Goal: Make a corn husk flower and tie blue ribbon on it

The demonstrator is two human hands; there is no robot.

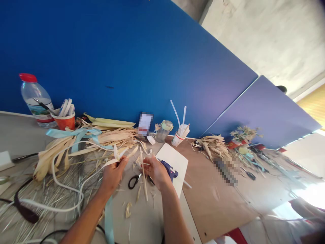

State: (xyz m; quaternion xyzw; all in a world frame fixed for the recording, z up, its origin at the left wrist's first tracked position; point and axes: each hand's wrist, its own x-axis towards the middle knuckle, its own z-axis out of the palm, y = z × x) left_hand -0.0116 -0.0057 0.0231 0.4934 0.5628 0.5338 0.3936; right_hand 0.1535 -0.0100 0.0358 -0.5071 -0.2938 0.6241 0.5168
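— How far along is the work?
— Early, I'd judge. My left hand has its grip closed on a small folded husk piece, held just over the tabletop. My right hand has its grip pinched on a thin stick, tilted a little. Husk and stick are near each other but not touching.
— What's done?
— Only that one piece looks shaped, and a few trimmings lie under my hands. The husk pile behind is large and looks unused. The glue gun lies on the white sheet, just beside my right hand, with nobody holding it. The scissors lie between my hands.
— And what's left?
— Most of it, I reckon. Nothing is joined to the stick yet.
— Anything you can't make out?
— My fingertips hide behind the backs of my hands, so I can't tell how the husk is folded. A card by the jar is blurred out, as is a patch further right. The far clutter is too small to name.
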